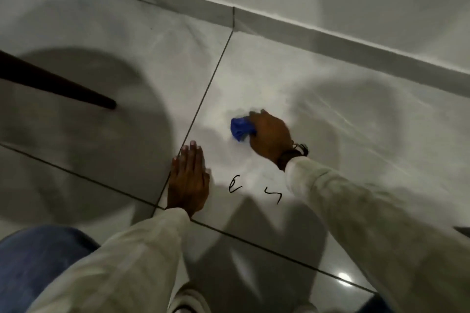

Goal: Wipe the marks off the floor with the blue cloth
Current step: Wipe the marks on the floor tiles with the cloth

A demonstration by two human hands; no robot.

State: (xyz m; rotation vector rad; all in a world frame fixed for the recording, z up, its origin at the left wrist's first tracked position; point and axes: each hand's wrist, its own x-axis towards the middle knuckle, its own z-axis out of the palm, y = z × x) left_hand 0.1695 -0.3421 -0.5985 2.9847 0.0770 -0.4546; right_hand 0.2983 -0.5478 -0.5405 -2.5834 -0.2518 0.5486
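Grey tiled floor (pixel 318 79): the right hand (pixel 270 136) grips the balled blue cloth (pixel 240 129) beyond two black marks (pixel 235 185), which lie nearer the person. The left hand (pixel 188 180) rests flat, open, beside them.

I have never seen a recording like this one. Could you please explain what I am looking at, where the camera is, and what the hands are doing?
The single picture comes from a camera worn on a person's head, looking down. No machine is involved, only two bare hands. The right hand grips a bunched blue cloth against the pale tiled floor. The left hand lies flat on the tile, apparently for support. Two black marks remain between the arms. At the left, a dark furniture leg stands on the floor.
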